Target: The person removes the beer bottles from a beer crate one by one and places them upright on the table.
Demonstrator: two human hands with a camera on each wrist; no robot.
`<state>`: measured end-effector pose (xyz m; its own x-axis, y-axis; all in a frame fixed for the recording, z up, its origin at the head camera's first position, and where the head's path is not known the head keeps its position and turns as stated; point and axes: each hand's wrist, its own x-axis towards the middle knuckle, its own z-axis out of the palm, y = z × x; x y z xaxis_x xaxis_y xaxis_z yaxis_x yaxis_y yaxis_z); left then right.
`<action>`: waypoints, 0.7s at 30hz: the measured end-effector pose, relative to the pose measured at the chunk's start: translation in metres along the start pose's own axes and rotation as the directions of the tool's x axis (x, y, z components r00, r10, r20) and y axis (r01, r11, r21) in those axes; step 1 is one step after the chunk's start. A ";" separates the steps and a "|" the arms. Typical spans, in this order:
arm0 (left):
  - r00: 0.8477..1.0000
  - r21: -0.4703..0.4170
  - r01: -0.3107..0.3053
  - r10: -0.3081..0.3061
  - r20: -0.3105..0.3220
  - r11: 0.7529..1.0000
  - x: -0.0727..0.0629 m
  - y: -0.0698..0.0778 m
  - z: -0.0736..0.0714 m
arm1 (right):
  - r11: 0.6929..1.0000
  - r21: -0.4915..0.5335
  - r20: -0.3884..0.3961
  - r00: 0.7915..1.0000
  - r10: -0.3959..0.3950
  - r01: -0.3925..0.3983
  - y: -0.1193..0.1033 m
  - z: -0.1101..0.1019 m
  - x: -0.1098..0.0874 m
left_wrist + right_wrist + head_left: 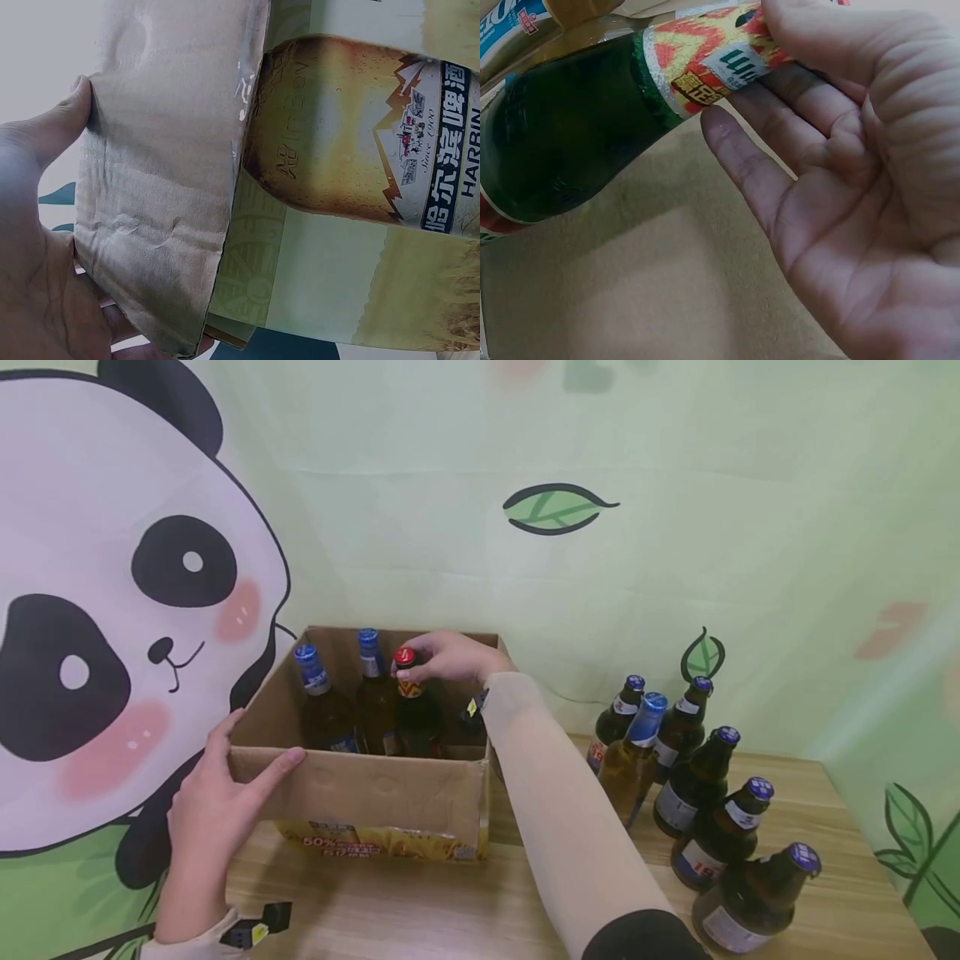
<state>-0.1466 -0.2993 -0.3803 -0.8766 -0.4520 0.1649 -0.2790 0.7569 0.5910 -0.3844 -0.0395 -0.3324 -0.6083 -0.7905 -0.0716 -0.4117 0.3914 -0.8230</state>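
Note:
An open cardboard box [375, 789] stands on the table. My left hand [213, 806] grips its front left corner, thumb over the front flap; in the left wrist view the thumb lies along the flap's edge [161, 165] with fingers behind. Inside the box, my right hand [459, 657] holds a green beer bottle [418, 718] by its neck, just under the red cap. The right wrist view shows thumb and fingers around the bottle's red and yellow foil neck [712, 56]. Left of it in the box are two blue-capped beer bottles [313, 677], upright, their lower parts hidden by the front flap.
On the table right of the box stand several dark brown bottles [723, 843] with blue caps and a lighter amber bottle [628, 777] with blue foil. My right forearm passes between them and the box. A panda-printed cloth [420, 510] hangs behind the wooden table [390, 914].

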 end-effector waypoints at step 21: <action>0.999 0.006 -0.039 0.039 -0.017 0.999 0.000 -0.002 -0.002 | 0.889 0.114 -0.311 0.865 -0.393 0.444 -0.066 -0.015 -0.031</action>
<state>-0.1450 -0.3024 -0.3798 -0.8799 -0.4304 0.2015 -0.2471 0.7765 0.5796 -0.3485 -0.0334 -0.2671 -0.5761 -0.6911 0.4366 -0.5584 -0.0573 -0.8276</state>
